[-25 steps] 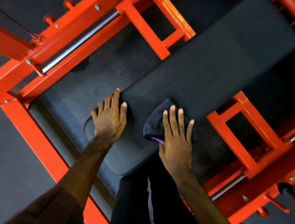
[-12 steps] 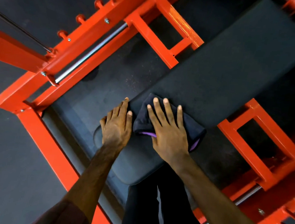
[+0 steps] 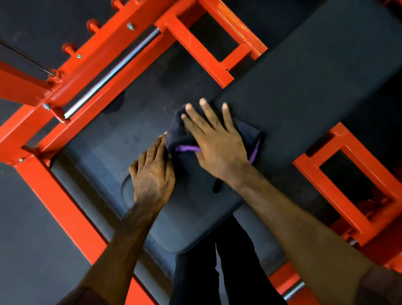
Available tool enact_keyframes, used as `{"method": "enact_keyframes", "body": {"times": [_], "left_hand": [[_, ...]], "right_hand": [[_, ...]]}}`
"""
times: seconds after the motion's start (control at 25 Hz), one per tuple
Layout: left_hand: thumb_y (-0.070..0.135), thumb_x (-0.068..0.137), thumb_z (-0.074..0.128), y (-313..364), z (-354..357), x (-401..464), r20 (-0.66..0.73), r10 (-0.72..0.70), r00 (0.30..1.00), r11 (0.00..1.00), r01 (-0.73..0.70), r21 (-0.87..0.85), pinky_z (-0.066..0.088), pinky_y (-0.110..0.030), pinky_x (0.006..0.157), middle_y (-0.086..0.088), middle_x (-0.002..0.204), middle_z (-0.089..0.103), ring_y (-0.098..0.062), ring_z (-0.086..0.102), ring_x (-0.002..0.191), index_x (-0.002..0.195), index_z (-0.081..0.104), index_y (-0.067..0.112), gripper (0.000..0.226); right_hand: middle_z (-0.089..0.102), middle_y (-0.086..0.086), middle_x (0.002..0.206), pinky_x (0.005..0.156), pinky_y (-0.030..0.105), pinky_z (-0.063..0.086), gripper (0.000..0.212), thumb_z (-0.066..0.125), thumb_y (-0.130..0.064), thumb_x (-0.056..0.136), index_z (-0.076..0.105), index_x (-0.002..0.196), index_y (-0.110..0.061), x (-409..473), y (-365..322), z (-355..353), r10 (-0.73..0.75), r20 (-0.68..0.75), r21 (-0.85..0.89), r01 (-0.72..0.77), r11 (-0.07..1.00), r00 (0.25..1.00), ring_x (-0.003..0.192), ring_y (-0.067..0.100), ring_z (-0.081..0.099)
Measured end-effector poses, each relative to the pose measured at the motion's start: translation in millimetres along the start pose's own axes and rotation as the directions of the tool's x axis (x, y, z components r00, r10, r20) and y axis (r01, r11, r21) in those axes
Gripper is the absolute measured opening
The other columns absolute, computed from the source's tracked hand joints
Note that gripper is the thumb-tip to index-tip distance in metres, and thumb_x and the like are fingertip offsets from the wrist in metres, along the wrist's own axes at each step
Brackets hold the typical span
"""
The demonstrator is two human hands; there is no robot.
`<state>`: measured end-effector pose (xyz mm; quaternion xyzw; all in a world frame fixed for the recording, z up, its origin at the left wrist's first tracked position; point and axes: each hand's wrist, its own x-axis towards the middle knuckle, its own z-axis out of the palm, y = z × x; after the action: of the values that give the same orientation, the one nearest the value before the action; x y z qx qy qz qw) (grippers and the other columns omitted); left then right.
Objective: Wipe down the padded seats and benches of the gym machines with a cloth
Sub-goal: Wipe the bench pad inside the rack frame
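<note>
A long black padded bench (image 3: 316, 84) runs from the lower middle to the upper right, inside an orange steel frame. On its near part lies a dark cloth with purple trim (image 3: 247, 136). My right hand (image 3: 216, 141) presses flat on the cloth with straight, spread fingers, which reach the bench's left edge. My left hand (image 3: 154, 172) rests on the bench's left edge beside the cloth, fingers straight, their tips touching the cloth's side.
The orange frame (image 3: 55, 189) surrounds the bench, with a chrome rod (image 3: 114, 73) at the upper left and square brackets (image 3: 351, 188) at the right. Black rubber floor lies all around. My dark-trousered legs (image 3: 220, 286) stand at the bench's near end.
My right hand has slid the cloth from the bench's middle leftward and farther up, to the left edge. My left hand has stayed on the left edge.
</note>
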<state>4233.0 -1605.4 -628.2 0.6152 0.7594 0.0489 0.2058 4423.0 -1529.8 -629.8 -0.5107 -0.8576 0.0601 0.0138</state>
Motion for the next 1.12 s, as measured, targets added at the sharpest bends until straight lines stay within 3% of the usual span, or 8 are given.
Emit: {"method": "enact_keyframes", "body": {"times": [0.12,0.32,0.48,0.64,0.68,0.84,1.0,1.12], "left_hand": [[0.045,0.108,0.030,4,3,0,0.011,-0.001,1.000,1.000,0.001,0.021,0.038,-0.053,0.107,0.000,0.161,0.048,-0.028,0.048,0.140,0.160,0.041,0.028,0.056],[0.044,0.106,0.031,-2,7,2,-0.003,-0.001,1.000,0.999,0.001,0.050,0.039,-0.057,0.108,-0.001,0.157,0.051,-0.031,0.052,0.135,0.158,0.043,0.026,0.056],[0.048,0.109,0.027,18,5,8,0.011,0.026,1.000,1.000,-0.027,0.012,0.033,-0.060,0.117,0.003,0.162,0.044,-0.028,0.049,0.141,0.164,0.033,0.033,0.057],[0.039,0.101,0.036,36,3,31,0.086,0.085,0.993,0.994,-0.079,-0.080,0.034,-0.055,0.116,-0.001,0.164,0.042,-0.029,0.046,0.144,0.163,0.036,0.026,0.064],[0.040,0.102,0.034,39,2,35,0.090,0.107,0.990,0.992,-0.100,-0.082,0.035,-0.054,0.115,-0.001,0.165,0.042,-0.028,0.045,0.145,0.163,0.035,0.027,0.062],[0.046,0.107,0.029,46,5,39,0.067,0.116,0.991,0.993,-0.114,-0.025,0.039,-0.053,0.111,-0.004,0.160,0.047,-0.030,0.049,0.142,0.164,0.034,0.028,0.060],[0.048,0.105,0.032,39,3,42,0.087,0.144,0.986,0.987,-0.136,-0.083,0.038,-0.052,0.114,-0.004,0.161,0.047,-0.030,0.047,0.144,0.163,0.035,0.029,0.061],[0.049,0.110,0.027,42,6,42,0.045,0.140,0.989,0.989,-0.138,-0.055,0.044,-0.052,0.110,-0.003,0.157,0.051,-0.029,0.051,0.139,0.164,0.034,0.031,0.058]], "right_hand": [[0.027,0.000,0.173,0.126,0.064,0.011,0.075,0.057,-0.035,0.090,0.041,0.160,-0.015,22,0,-3,0.280,-0.017,0.044,-0.279,0.959,0.960,0.162,0.032,0.010],[0.028,0.000,0.172,0.127,0.063,0.011,0.075,0.054,-0.032,0.087,0.041,0.160,-0.018,8,22,6,-0.086,0.001,-0.002,0.086,0.996,0.996,0.162,0.030,0.014],[0.025,0.004,0.173,0.127,0.063,0.012,0.080,0.065,-0.032,0.089,0.038,0.161,-0.012,18,53,-3,0.291,-0.037,0.042,-0.290,0.956,0.956,0.161,0.034,0.014],[0.020,0.002,0.175,0.129,0.059,0.011,0.082,0.052,-0.029,0.085,0.033,0.164,-0.016,-1,49,3,-0.090,0.005,-0.017,0.090,0.996,0.996,0.162,0.029,0.011],[0.021,0.002,0.175,0.129,0.059,0.011,0.083,0.054,-0.027,0.084,0.033,0.164,-0.016,3,68,-1,-0.091,-0.012,-0.020,0.091,0.996,0.996,0.162,0.028,0.013],[0.018,0.006,0.175,0.128,0.062,0.011,0.084,0.061,-0.029,0.088,0.030,0.164,-0.012,8,65,-7,0.290,-0.020,0.031,-0.289,0.957,0.957,0.162,0.034,0.012],[0.009,0.003,0.177,0.129,0.056,0.011,0.083,0.040,-0.027,0.088,0.020,0.168,-0.017,-42,57,0,-0.117,0.053,-0.043,0.120,0.992,0.992,0.163,0.029,0.005],[0.016,0.006,0.175,0.129,0.058,0.015,0.087,0.057,-0.022,0.085,0.027,0.166,-0.013,-41,81,-10,0.154,-0.011,-0.003,-0.154,0.988,0.988,0.162,0.031,0.012]]}}
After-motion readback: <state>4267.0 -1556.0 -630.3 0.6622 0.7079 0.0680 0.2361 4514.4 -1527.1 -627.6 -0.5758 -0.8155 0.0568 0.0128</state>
